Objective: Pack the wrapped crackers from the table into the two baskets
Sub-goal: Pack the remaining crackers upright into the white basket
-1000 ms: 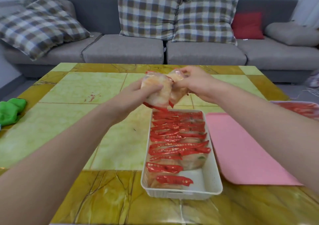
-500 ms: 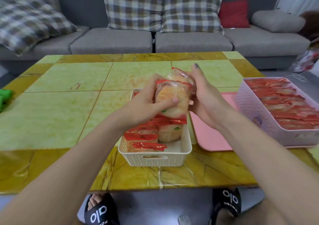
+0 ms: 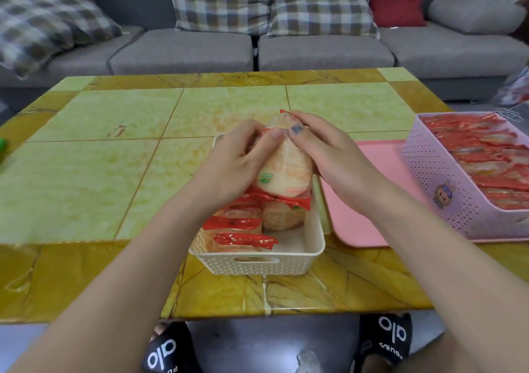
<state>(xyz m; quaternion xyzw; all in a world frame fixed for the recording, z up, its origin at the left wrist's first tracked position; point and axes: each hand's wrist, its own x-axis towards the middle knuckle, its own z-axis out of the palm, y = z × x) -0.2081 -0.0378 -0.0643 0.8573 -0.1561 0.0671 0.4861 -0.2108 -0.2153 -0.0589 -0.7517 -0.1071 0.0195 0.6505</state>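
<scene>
The tabletop (image 3: 94,155), tiled in green and amber, now fills most of my view, and its near edge and my black slippers (image 3: 395,341) show below it, where a second ago I saw only its far part and the grey sofa (image 3: 183,49) behind; my head has dropped and pulled back. At three o'clock the lilac basket (image 3: 446,198) has come fully into sight, already packed to its rim with red-wrapped crackers, standing on the pink tray (image 3: 352,218). That one looks done to me.

At the centre, toward six o'clock, sits the white basket (image 3: 257,264). Its far part is filled with wrapped crackers standing on edge, while the near right corner is still bare floor, so this is where the remaining work lies.

The stack of wrapped crackers (image 3: 283,175) I hold has come down: a second ago it was raised over the far end of the white basket, and now its red lower seam touches the packed row just at the gap. My left hand (image 3: 229,169) grips the stack from nine o'clock, fingers curled over its top; my right hand (image 3: 329,158) closes on it from three o'clock, thumb and forefinger pinching the twisted wrapper end at twelve. Both grips are clenched on the stack, nothing let go yet.

I judge the step as seating this stack into the open space, and the task as nearly finished; I see no loose crackers left on the tabletop.
</scene>
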